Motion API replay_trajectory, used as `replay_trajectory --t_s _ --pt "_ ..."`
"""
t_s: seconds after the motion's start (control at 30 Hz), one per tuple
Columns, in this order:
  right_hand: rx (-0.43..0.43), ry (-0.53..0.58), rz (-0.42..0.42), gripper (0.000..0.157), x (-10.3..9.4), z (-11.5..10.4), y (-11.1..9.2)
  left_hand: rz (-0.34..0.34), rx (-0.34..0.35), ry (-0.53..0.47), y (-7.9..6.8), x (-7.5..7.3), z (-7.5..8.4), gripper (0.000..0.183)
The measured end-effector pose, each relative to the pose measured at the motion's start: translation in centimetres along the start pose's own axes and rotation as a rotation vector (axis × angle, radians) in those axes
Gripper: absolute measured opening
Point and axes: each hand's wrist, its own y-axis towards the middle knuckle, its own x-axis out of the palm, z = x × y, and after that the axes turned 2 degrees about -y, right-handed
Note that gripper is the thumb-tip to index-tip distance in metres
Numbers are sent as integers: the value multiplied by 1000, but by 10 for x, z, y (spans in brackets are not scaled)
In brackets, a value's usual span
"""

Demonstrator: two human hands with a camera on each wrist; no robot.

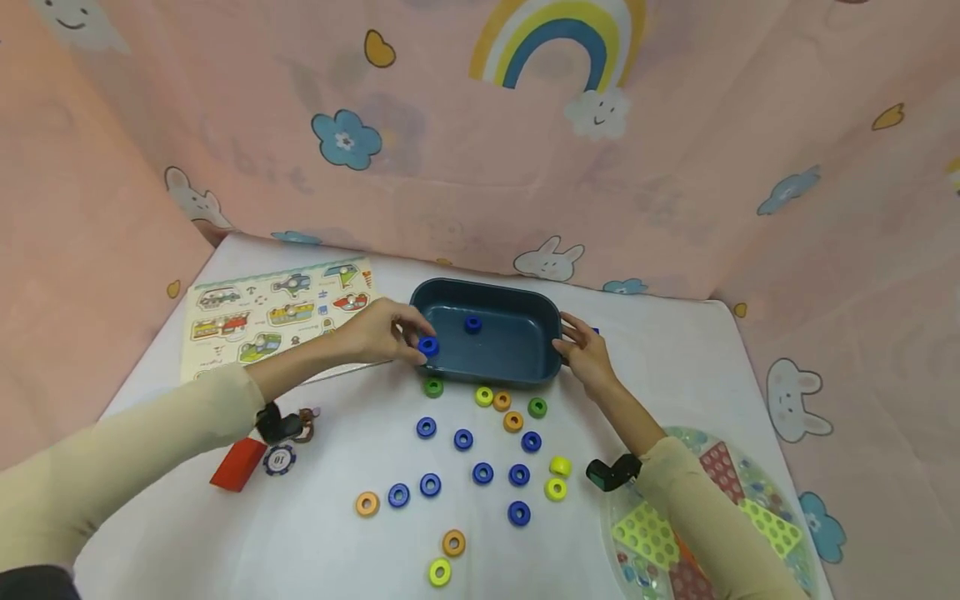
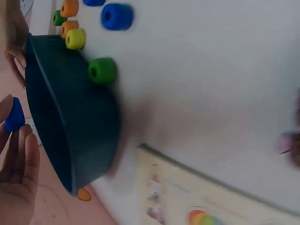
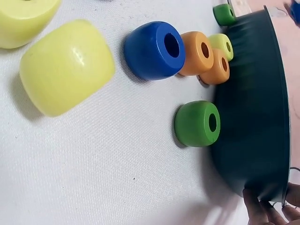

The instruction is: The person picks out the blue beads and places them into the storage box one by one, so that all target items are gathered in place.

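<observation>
Your white-covered table point(image 1: 292, 542): blue tub point(image 1: 506, 350), 4 orange beads point(image 3: 192, 54), 4 yellow beads point(image 3: 68, 68), 2 green beads point(image 3: 191, 123), blue beads point(image 3: 146, 50), vehicle-picture board point(image 1: 262, 312), red block point(image 1: 238, 465), poker chip point(image 1: 280, 460), patterned disc point(image 1: 723, 475).

Tray point(image 1: 491, 373): on the desk point(image 1: 300, 533), toward its back; one bead point(image 1: 472, 325) inside.
Held bead point(image 1: 428, 346): in the left grip point(image 1: 382, 332), at the tray's left end.
Right grip point(image 1: 587, 354): on the tray's right end.
Loose beads point(image 1: 483, 482): scattered before the tray.
Board point(image 1: 262, 312): left of the tray.
Chip point(image 1: 279, 460): right of the block point(image 1: 238, 465), before the board.
Disc point(image 1: 772, 527): desk's front right.
</observation>
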Motion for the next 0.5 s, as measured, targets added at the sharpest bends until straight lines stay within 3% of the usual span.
replay_trajectory --t_s 0.17,0.5 --pt "7 -4 5 54 2 -2 1 -68 -27 98 51 5 6 32" --pt "38 -18 14 54 2 -4 -2 -179 58 225 130 41 -11 32"
